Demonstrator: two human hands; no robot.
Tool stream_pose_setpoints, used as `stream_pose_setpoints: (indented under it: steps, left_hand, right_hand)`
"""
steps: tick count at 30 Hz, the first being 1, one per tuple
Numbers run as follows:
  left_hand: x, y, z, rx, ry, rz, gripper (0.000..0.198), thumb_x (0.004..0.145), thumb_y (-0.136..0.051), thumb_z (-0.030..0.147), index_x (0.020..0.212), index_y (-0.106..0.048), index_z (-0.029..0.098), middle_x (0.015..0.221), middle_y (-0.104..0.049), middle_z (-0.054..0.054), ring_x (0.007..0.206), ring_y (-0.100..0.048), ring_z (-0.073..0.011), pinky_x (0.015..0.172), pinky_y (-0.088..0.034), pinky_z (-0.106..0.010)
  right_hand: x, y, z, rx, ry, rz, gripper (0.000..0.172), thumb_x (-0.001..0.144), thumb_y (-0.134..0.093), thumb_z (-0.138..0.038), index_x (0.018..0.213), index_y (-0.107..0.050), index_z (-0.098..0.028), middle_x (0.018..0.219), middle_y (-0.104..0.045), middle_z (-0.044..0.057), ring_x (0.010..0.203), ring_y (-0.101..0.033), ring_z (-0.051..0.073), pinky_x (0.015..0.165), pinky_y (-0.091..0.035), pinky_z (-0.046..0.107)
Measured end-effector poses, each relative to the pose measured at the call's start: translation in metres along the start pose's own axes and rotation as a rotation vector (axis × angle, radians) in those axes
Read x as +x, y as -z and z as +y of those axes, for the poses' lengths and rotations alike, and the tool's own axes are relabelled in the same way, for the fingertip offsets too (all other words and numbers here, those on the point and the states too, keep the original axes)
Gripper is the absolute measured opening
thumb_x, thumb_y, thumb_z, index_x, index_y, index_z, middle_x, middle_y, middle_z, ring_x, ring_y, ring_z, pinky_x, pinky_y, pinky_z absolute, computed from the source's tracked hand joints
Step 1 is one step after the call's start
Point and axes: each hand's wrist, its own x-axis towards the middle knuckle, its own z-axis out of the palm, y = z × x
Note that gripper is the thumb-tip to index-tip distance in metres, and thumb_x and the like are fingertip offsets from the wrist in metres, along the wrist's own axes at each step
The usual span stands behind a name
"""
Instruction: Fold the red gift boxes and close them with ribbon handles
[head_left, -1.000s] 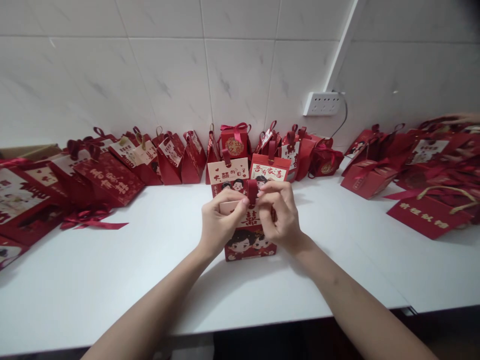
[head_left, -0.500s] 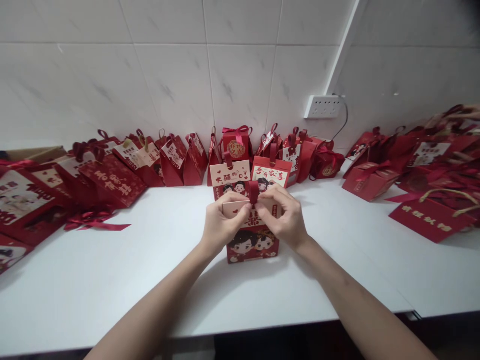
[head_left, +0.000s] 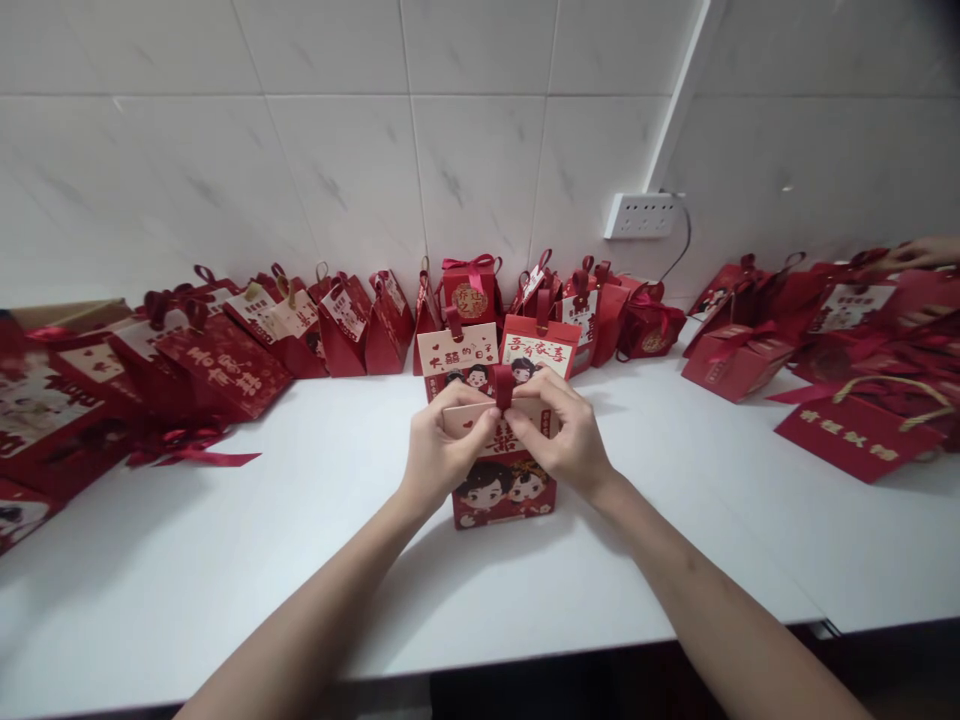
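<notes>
A small red gift box (head_left: 504,492) with two cartoon faces and a cream top flap stands upright on the white table (head_left: 315,520). My left hand (head_left: 448,440) pinches the flap from the left, thumb in front and fingers behind. From the right, my right hand (head_left: 559,428) grips the same flap with its thumb near the middle. A dark red ribbon loop (head_left: 503,386) sticks up between both hands. Just behind stand a cream-topped box (head_left: 459,350) and a red box with a cream label (head_left: 541,345).
Red gift boxes line the tiled wall, among them a ribboned box (head_left: 470,295) and a leaning box (head_left: 229,365). A red bag with a rope handle (head_left: 859,440) lies right. Another person's hand (head_left: 922,252) is at the right edge. A power strip (head_left: 641,215) hangs above.
The view has shifted slightly. Both my hands keep their hold on the flap. At the far right, the other person's hand has moved among the red boxes.
</notes>
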Motion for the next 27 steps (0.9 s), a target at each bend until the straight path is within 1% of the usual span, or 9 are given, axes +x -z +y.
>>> stream_pose_setpoints:
  steps: [7, 9, 12, 14, 16, 19, 22, 24, 27]
  left_hand:
    - [0.001, 0.0, 0.002, 0.001, 0.0, -0.009, 0.014, 0.08, -0.063, 0.028, 0.072, -0.062, 0.016, 0.072, -0.061, -0.002, 0.063, -0.055, -0.0109, 0.056, -0.042, -0.021]
    - [0.001, -0.001, 0.001, -0.018, 0.029, -0.013, 0.017, 0.08, -0.063, 0.031, 0.073, -0.062, 0.016, 0.073, -0.062, -0.002, 0.062, -0.054, -0.011, 0.055, -0.042, -0.021]
    - [0.001, 0.001, -0.003, -0.066, 0.078, -0.016, 0.021, 0.08, -0.063, 0.037, 0.075, -0.062, 0.016, 0.076, -0.063, -0.003, 0.063, -0.055, -0.0115, 0.055, -0.042, -0.021]
    - [0.0, 0.003, -0.01, -0.126, 0.124, -0.034, 0.026, 0.08, -0.062, 0.042, 0.08, -0.063, 0.017, 0.079, -0.064, -0.004, 0.066, -0.057, -0.0131, 0.056, -0.044, -0.022]
    - [0.0, 0.007, -0.022, -0.208, 0.201, -0.082, 0.034, 0.078, -0.062, 0.048, 0.09, -0.063, 0.016, 0.087, -0.066, -0.006, 0.075, -0.061, -0.0172, 0.063, -0.049, -0.026]
    - [0.001, 0.011, -0.041, -0.31, 0.361, -0.166, 0.047, 0.077, -0.061, 0.054, 0.101, -0.062, 0.013, 0.102, -0.068, -0.012, 0.094, -0.063, -0.0254, 0.081, -0.051, -0.035]
    - [0.003, 0.01, -0.05, -0.429, 0.428, -0.154, 0.051, 0.08, -0.055, 0.056, 0.108, -0.06, 0.014, 0.111, -0.067, -0.014, 0.105, -0.061, -0.0278, 0.088, -0.05, -0.038]
    - [0.003, 0.007, -0.047, -0.527, 0.422, -0.086, 0.054, 0.08, -0.05, 0.06, 0.111, -0.058, 0.016, 0.113, -0.067, -0.012, 0.106, -0.062, -0.0278, 0.085, -0.052, -0.038]
    - [-0.001, 0.002, -0.034, -0.557, 0.318, 0.067, 0.059, 0.078, -0.047, 0.065, 0.113, -0.057, 0.018, 0.115, -0.065, -0.012, 0.103, -0.063, -0.0277, 0.078, -0.055, -0.037]
  right_hand:
    - [0.001, 0.001, -0.002, -0.016, -0.03, 0.01, 0.008, 0.081, -0.057, -0.017, 0.073, -0.054, -0.019, 0.071, -0.05, -0.001, 0.066, -0.052, 0.014, 0.06, -0.044, 0.027]
    - [0.001, 0.003, 0.001, 0.032, -0.057, -0.04, 0.002, 0.081, -0.055, -0.019, 0.083, -0.055, -0.02, 0.074, -0.052, 0.0, 0.069, -0.054, 0.015, 0.061, -0.045, 0.028]
    - [-0.001, 0.007, 0.011, 0.194, -0.148, -0.136, 0.041, 0.076, -0.052, -0.018, 0.116, -0.043, -0.021, 0.081, -0.054, 0.001, 0.07, -0.056, 0.016, 0.058, -0.046, 0.027]
    - [-0.003, 0.007, 0.019, 0.248, -0.197, -0.168, 0.059, 0.07, -0.055, -0.017, 0.125, -0.034, -0.021, 0.083, -0.056, 0.001, 0.069, -0.056, 0.016, 0.058, -0.047, 0.028]
    - [-0.004, 0.007, 0.028, 0.268, -0.291, -0.167, 0.057, 0.066, -0.061, -0.02, 0.12, -0.042, -0.02, 0.083, -0.059, 0.001, 0.07, -0.057, 0.017, 0.062, -0.047, 0.03]
    - [-0.004, 0.005, 0.037, 0.336, -0.567, -0.114, 0.03, 0.064, -0.07, -0.031, 0.089, -0.062, -0.017, 0.075, -0.065, 0.003, 0.071, -0.059, 0.02, 0.062, -0.047, 0.029]
    - [-0.002, 0.002, 0.041, 0.366, -0.712, -0.003, 0.031, 0.068, -0.069, -0.045, 0.062, -0.059, -0.016, 0.065, -0.065, 0.004, 0.064, -0.06, 0.02, 0.058, -0.046, 0.029]
    - [-0.002, -0.001, 0.041, 0.395, -0.742, 0.078, 0.037, 0.073, -0.063, -0.052, 0.062, -0.057, -0.017, 0.062, -0.065, 0.005, 0.059, -0.06, 0.02, 0.056, -0.048, 0.031]
    - [-0.001, -0.01, 0.038, 0.467, -0.775, 0.153, 0.041, 0.08, -0.053, -0.056, 0.077, -0.062, -0.017, 0.072, -0.071, 0.008, 0.061, -0.065, 0.022, 0.059, -0.054, 0.034]
